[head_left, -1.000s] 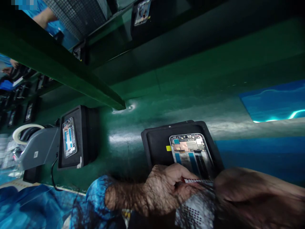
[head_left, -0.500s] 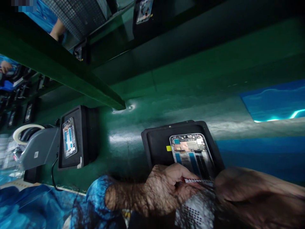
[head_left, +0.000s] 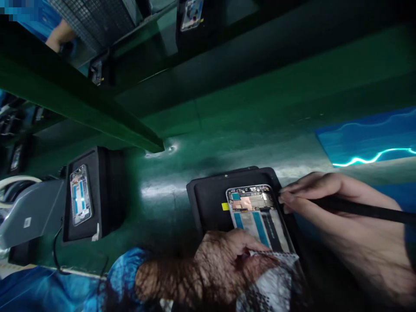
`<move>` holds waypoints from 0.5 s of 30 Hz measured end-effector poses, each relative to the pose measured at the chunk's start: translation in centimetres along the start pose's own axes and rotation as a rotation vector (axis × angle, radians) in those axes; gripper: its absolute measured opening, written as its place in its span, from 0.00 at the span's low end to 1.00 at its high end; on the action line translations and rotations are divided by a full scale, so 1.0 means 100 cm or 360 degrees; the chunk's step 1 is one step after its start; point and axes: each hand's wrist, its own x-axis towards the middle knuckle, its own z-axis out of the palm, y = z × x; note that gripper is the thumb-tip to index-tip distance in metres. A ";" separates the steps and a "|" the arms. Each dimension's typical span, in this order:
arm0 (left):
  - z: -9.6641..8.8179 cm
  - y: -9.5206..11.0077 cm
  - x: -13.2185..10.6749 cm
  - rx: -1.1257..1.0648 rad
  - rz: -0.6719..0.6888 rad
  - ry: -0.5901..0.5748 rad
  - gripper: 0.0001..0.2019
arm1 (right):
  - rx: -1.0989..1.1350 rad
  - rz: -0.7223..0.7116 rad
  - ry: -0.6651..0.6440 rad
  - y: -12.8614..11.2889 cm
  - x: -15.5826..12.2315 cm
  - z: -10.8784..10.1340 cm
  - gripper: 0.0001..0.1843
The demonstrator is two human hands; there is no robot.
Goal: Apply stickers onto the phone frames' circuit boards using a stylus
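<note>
An opened phone frame (head_left: 256, 214) with its circuit board showing lies in a black tray (head_left: 208, 201) on the green bench. My left hand (head_left: 224, 264) is closed near the phone's lower end, pinching a white perforated sheet (head_left: 273, 281). My right hand (head_left: 328, 208) is closed on a thin black tool (head_left: 357, 209). Its fingertips sit at the phone's upper right corner.
A second black tray with another phone frame (head_left: 79, 195) stands at the left beside a grey device (head_left: 29, 216). A green beam (head_left: 81, 112) crosses the upper left. More trays and another person's arm (head_left: 58, 37) are at the far back. A blue mat (head_left: 367, 138) lies at right.
My right hand has moved up from the lower right edge to the phone's upper right corner, and the black tool now shows. The view shifted slightly; the left hand stayed put.
</note>
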 end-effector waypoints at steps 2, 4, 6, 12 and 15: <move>-0.001 0.001 0.001 -0.0032 -0.0015 -0.0042 0.10 | -0.0004 0.0025 0.0013 -0.001 -0.001 0.003 0.10; -0.003 0.003 0.002 -0.0058 -0.0034 -0.0079 0.11 | -0.0022 0.0024 0.0044 -0.003 -0.004 0.005 0.10; -0.006 0.005 0.004 -0.0076 -0.0054 -0.0126 0.11 | -0.0040 0.0019 0.0075 -0.006 -0.005 0.006 0.10; -0.011 0.011 0.009 -0.0132 -0.0147 -0.0245 0.16 | -0.0098 -0.0005 -0.0080 -0.014 0.003 0.001 0.06; -0.009 0.008 0.008 -0.0174 -0.0155 -0.0251 0.14 | -0.0129 -0.0053 -0.0072 -0.012 0.001 0.002 0.06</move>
